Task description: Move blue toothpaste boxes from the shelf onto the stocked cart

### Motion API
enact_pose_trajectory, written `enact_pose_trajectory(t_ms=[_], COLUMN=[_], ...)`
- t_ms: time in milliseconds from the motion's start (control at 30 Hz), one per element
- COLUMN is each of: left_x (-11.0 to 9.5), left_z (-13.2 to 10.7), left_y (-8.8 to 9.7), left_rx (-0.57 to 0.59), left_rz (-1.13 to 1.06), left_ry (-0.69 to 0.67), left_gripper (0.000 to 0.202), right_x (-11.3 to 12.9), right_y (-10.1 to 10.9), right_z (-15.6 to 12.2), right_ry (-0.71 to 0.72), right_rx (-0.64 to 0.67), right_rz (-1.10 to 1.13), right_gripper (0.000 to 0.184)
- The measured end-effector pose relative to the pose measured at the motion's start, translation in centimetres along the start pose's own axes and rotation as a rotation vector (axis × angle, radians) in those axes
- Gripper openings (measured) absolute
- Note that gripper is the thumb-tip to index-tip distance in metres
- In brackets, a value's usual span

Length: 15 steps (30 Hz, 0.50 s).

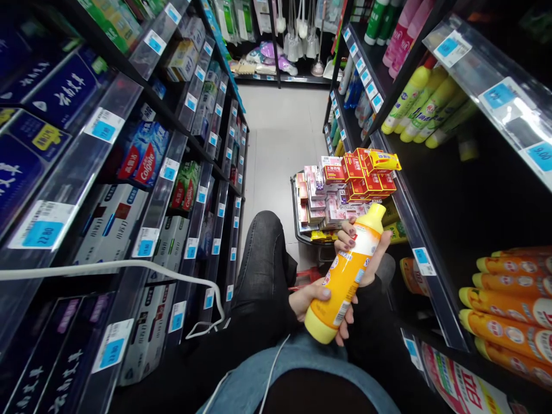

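"What's largest here?"
"The shelves [442, 313] on the right."
"And the orange bottle [347, 276]?"
"Slanted beside them. The left hand [307, 300] grips its lower end, thumb in front, fingers curled beneath; the right hand [376, 259] cradles its upper part, fingertips [345, 238] wrapped round one side, thumb opposite."

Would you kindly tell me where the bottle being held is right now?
In the head view, the bottle is right of centre, its lower end in the left hand and its upper part in the right hand, pictured just below the stacked boxes.
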<state>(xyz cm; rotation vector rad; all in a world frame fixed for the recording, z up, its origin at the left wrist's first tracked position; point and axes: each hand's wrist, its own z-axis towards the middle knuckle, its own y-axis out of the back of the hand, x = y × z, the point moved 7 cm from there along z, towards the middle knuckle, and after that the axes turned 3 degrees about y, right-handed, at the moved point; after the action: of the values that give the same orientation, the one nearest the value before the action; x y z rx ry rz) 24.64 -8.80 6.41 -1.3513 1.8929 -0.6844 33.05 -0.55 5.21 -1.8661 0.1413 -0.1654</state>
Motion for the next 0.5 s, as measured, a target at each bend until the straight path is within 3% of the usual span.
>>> enact_pose_trajectory(t_ms=[67, 200, 300, 400, 500], left_x=[-0.2, -3.0, -4.5, -4.7, -3.9], left_z=[0.3, -0.8, -1.9, -2.0, -1.1], left_y=[0.6, 2.3, 2.7, 2.9, 3.4], left_rx=[-0.142, -0.704, -0.979, -1.007, -0.816], left_rz=[0.124, 0.861, 1.29, 1.403, 1.201], left_ry=[-0.057, -0.134, -0.064, -0.048, -0.051], left_gripper=[0.06, 0.057, 0.053, 0.056, 0.06], right_x=[0.3, 1.3, 1.9, 2.0, 2.2], right_y=[0.8, 3.8, 5.7, 6.5, 6.0], right_z=[0.0, -0.4, -0.9, -1.3, -1.4], right_ry=[0.013, 0.009, 0.053, 0.122, 0.147], right_rx=[-0.05, -0.239, -0.33, -0.336, -0.253], right_rz=[-0.051, -0.288, -0.406, -0.321, -0.197], right_gripper=[0.054, 0.048, 0.039, 0.034, 0.037])
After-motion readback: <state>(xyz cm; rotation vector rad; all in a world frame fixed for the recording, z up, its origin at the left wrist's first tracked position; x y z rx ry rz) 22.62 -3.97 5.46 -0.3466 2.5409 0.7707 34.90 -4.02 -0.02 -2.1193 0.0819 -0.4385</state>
